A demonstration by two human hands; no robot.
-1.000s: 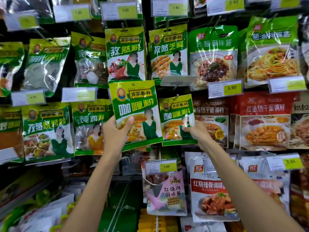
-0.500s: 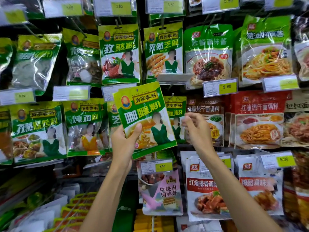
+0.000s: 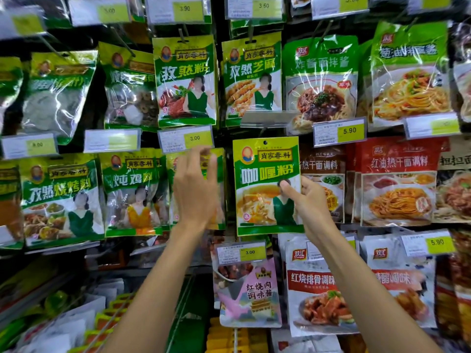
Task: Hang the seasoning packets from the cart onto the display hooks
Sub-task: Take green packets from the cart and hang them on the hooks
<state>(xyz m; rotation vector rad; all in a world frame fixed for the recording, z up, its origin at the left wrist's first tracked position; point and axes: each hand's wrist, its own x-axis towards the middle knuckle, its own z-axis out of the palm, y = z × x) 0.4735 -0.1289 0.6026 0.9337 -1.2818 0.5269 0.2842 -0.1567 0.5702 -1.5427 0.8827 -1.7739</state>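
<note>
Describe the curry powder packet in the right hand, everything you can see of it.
The curry powder packet is a flat, glossy plastic pouch, green and yellow, with a round portrait logo, large white and yellow characters and a picture of a yellow dish. A round hang hole sits top centre. The packet is upright, facing the camera. The right hand pinches its right edge, thumb on the front.

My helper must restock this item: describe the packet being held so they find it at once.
On the wall of hanging packets, look at the centre of the middle row. The green-and-yellow curry packet sits just left of the brown noodle-sauce packet. It alone is pinched at its right edge by the right hand.
</note>
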